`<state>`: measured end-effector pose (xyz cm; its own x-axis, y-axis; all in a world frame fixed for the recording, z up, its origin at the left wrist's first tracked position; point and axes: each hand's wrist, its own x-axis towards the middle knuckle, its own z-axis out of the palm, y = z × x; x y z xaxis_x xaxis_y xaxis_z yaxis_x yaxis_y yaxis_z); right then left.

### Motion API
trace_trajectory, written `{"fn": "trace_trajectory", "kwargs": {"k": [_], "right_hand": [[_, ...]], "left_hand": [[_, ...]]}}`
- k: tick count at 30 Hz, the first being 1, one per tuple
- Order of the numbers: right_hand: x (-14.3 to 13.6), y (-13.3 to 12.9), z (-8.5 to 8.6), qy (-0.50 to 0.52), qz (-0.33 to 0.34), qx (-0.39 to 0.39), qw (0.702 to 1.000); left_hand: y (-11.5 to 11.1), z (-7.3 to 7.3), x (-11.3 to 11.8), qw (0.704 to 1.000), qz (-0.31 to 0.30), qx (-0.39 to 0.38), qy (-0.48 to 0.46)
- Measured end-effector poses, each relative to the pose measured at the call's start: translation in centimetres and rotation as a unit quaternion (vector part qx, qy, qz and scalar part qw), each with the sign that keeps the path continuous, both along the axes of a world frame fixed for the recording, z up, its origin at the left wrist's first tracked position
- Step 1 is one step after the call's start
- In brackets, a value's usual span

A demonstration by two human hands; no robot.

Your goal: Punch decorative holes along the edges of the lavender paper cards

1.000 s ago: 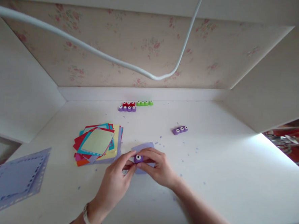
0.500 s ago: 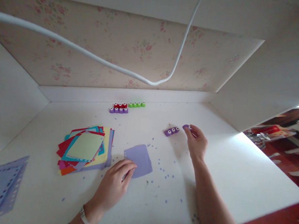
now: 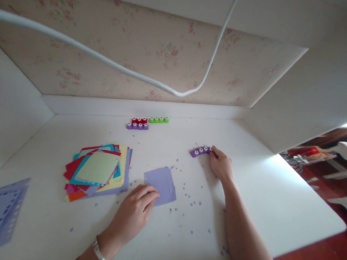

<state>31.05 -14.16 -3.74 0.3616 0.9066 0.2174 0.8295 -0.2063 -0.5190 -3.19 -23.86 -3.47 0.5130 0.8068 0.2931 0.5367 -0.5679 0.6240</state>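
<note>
My right hand (image 3: 222, 164) pinches a small purple craft punch (image 3: 210, 149) with a white round button, at the right end of a short row of matching purple punches (image 3: 201, 150). It touches or nearly touches the one beside it. My left hand (image 3: 136, 210), a silver bracelet at its wrist, has its fingers closed together over the lower left corner of a purple paper square (image 3: 162, 184). That square has small holes along its left edge. Whatever lies between the left fingertips is hidden.
Small purple punched bits (image 3: 187, 195) lie scattered on the white desk (image 3: 263, 198). A stack of coloured paper (image 3: 97, 168) is on the left, and a perforated purple sheet (image 3: 0, 213) beyond it. Red, purple and green punches (image 3: 138, 124) stand at the back. A white cable (image 3: 175, 93) hangs ahead.
My right hand has moved left and set the purple punch it holds against the end of the purple row. My left hand has stayed at the purple paper.
</note>
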Motion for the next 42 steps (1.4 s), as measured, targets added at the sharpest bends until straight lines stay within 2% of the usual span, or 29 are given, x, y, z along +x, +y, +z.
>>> {"fn": "trace_trajectory", "kwargs": {"k": [6, 8, 12, 15, 17, 20, 23, 35, 42], "right_hand": [[0.5, 0.4, -0.3, -0.009, -0.004, 0.002, 1.0], [0.8, 0.6, -0.1, -0.005, 0.017, 0.024, 1.0], [1.1, 1.9, 1.8, -0.047, 0.149, 0.044, 0.987], [0.7, 3.6, 3.8, -0.049, 0.236, -0.019, 0.97], [0.2, 4.8, 4.9, -0.024, 0.265, -0.08, 0.961], [-0.3, 6.3, 5.6, 0.011, 0.277, -0.157, 0.948], [-0.3, 7.2, 5.6, 0.009, 0.286, -0.192, 0.939], [-0.1, 6.5, 6.1, -0.045, 0.346, -0.209, 0.914], [-0.5, 6.0, 6.3, -0.044, 0.331, -0.217, 0.917]], "left_hand": [[0.0, 0.3, 0.0, 1.0, -0.004, 0.0, 0.011], [0.0, 0.5, 0.0, 1.0, -0.002, -0.001, 0.013], [0.0, 0.6, -0.1, 1.0, -0.001, -0.002, 0.021], [0.0, 0.5, -0.1, 1.0, -0.002, 0.002, 0.019], [0.1, 0.5, -0.1, 1.0, -0.002, 0.001, 0.017], [0.2, 0.4, -0.2, 1.0, -0.004, -0.006, 0.016], [0.4, 0.4, -0.3, 1.0, -0.012, -0.01, 0.011], [0.5, 0.3, -0.4, 1.0, -0.017, 0.001, 0.003], [0.4, 0.3, -0.4, 1.0, -0.014, 0.009, 0.002]]}}
